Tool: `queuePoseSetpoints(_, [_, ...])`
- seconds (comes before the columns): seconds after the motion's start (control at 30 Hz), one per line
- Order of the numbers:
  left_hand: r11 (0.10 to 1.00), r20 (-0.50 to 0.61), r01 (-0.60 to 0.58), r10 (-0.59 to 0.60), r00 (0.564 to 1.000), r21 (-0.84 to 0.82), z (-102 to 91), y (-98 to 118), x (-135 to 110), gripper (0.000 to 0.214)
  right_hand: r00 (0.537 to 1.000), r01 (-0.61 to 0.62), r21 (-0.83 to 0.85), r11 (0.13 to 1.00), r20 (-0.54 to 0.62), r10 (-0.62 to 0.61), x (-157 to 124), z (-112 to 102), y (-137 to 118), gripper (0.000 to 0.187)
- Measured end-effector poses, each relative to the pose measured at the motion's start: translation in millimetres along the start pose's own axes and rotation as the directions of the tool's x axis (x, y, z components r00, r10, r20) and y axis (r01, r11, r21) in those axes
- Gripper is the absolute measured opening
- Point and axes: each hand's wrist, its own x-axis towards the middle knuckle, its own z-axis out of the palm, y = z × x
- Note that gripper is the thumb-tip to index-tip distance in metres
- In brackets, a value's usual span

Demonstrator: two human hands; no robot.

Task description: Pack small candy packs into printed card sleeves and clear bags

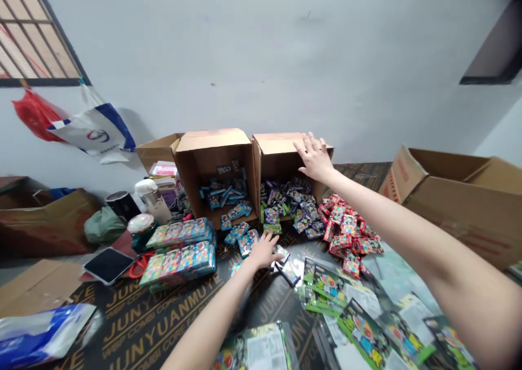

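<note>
My right hand (314,157) lies flat with fingers spread on the top flap of the right-hand cardboard box (277,158), which lies on its side and spills purple packets (293,201). My left hand (264,249) reaches over the dark table, fingers spread down on small blue packets (244,239) in front of the left-hand box (216,169). That box also lies on its side with blue packets inside. A heap of red packets (350,231) lies just right of the purple ones, under my right forearm.
Wrapped stacks of colourful packets (179,253) sit left of my left hand. Green-edged card packs (367,315) cover the near right. A big open carton (457,196) stands at the right. A tablet (108,264), flask (153,199) and bags (81,125) are at the left.
</note>
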Motion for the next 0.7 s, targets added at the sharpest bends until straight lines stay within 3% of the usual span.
queuePoseSetpoints(0.13, [0.998, -0.001, 0.055, -0.055, 0.998, 0.006, 21.1, -11.3, 25.1, 0.069, 0.990, -0.076, -0.055, 0.996, 0.117, 0.082, 47.4, 30.3, -6.4, 0.081])
queuePoseSetpoints(0.27, [0.996, -0.038, 0.094, -0.093, 0.995, 0.006, 36.5, -17.8, 33.0, 0.071, 0.972, -0.121, -0.074, 0.990, 0.192, 0.133, 70.1, 50.9, -15.5, 0.040])
queuePoseSetpoints(0.33, [0.993, -0.066, 0.115, -0.114, 0.991, 0.010, 40.7, -18.4, 36.6, 0.073, 0.967, -0.111, -0.091, 0.990, 0.219, 0.128, 76.9, 48.3, -10.6, 0.030])
queuePoseSetpoints(0.43, [0.991, -0.099, 0.132, -0.130, 0.987, 0.017, 43.0, -17.2, 41.5, 0.077, 0.966, -0.086, -0.128, 0.988, 0.230, 0.114, 76.8, 28.2, 4.6, 0.037])
queuePoseSetpoints(0.5, [0.991, -0.119, 0.132, -0.128, 0.985, 0.023, 42.6, -15.8, 43.1, 0.077, 0.970, -0.073, -0.152, 0.986, 0.219, 0.106, 62.5, 6.9, 8.7, 0.043])
queuePoseSetpoints(0.57, [0.991, -0.137, 0.130, -0.125, 0.983, 0.030, 41.4, -14.8, 43.1, 0.076, 0.975, -0.066, -0.174, 0.983, 0.199, 0.101, 31.1, -18.3, -0.4, 0.039])
queuePoseSetpoints(0.63, [0.991, -0.150, 0.132, -0.125, 0.981, 0.037, 40.2, -14.2, 42.3, 0.075, 0.979, -0.066, -0.198, 0.978, 0.175, 0.102, -16.7, -44.6, -21.7, 0.028])
queuePoseSetpoints(0.7, [0.990, -0.158, 0.136, -0.127, 0.979, 0.046, 39.3, -13.9, 41.4, 0.072, 0.985, -0.046, -0.222, 0.974, 0.150, 0.081, -71.7, -68.0, -45.9, 0.031])
